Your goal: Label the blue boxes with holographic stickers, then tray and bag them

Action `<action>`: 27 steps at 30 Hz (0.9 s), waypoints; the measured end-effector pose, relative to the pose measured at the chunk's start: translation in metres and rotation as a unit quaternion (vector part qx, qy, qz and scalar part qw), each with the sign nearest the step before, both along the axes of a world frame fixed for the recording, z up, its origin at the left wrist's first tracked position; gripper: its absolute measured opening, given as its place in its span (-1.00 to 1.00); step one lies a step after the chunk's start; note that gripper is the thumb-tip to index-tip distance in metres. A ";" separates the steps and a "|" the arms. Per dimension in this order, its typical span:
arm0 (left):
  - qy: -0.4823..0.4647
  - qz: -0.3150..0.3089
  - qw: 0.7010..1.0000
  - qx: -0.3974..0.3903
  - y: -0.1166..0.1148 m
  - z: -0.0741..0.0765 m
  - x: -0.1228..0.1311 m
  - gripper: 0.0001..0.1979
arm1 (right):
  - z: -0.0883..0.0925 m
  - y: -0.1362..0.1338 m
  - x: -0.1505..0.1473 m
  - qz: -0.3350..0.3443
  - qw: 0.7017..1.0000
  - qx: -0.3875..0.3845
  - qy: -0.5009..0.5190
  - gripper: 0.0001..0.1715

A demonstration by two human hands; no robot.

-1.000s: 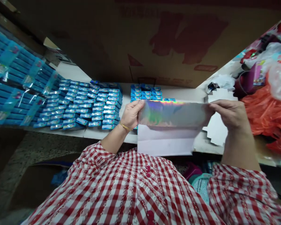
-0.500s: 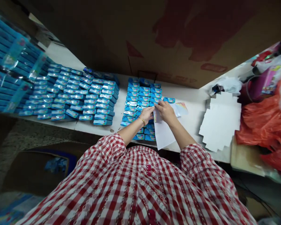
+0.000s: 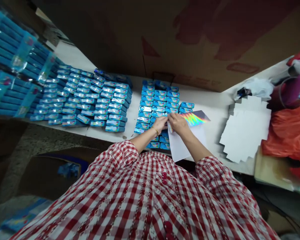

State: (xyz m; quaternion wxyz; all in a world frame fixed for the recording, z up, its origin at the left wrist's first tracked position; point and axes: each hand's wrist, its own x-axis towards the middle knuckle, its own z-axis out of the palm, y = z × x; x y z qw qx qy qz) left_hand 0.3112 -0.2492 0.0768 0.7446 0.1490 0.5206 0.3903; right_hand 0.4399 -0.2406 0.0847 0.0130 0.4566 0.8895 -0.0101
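Observation:
My left hand (image 3: 160, 125), with a yellow bangle at the wrist, is closed over the rows of small blue boxes (image 3: 146, 109). Its fingertips meet those of my right hand (image 3: 177, 123); whatever they pinch is too small to make out. The fingers of my right hand are bent and pressed together at the upper left corner of a white paper sheet (image 3: 182, 146). From beneath that hand a shiny rainbow-coloured sheet (image 3: 196, 118) sticks out to the right. Two more blue boxes (image 3: 187, 105) lie just beyond my right hand.
Many blue boxes (image 3: 117, 110) stand in rows on the white table at left, beside clear-wrapped blue packs (image 3: 20, 63). A large cardboard box (image 3: 130, 36) rises behind. On the right are stacked white sheets (image 3: 247, 130) and red plastic bags (image 3: 287, 133).
The view has shifted slightly. The shiny sheet now shows brighter rainbow colours and a dark corner. A second blue box shows beyond my right hand. Both hands stay together.

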 end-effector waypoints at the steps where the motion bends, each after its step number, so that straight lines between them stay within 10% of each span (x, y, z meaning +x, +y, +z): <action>1: -0.005 -0.004 1.000 -0.004 0.000 -0.001 -0.003 -0.81 | -0.001 -0.001 -0.002 0.000 1.000 -0.013 0.005 -0.55; 7: -0.044 -0.027 0.998 -0.023 0.009 -0.009 -0.023 -0.84 | -0.002 -0.014 -0.018 -0.080 0.993 -0.024 0.082 -0.58; 12: 0.141 -0.040 0.988 0.053 0.031 -0.021 -0.039 -0.88 | 0.039 -0.028 -0.033 -0.207 0.951 -0.032 0.226 -0.74; 21: 0.243 -0.065 0.930 0.269 0.022 -0.015 -0.100 -0.84 | 0.079 -0.048 -0.085 -0.418 0.610 -0.242 0.629 -0.76; 27: 0.046 -0.086 0.984 0.150 -0.008 0.001 -0.138 -0.57 | 0.096 -0.067 -0.115 -0.376 0.613 -0.247 0.649 -0.78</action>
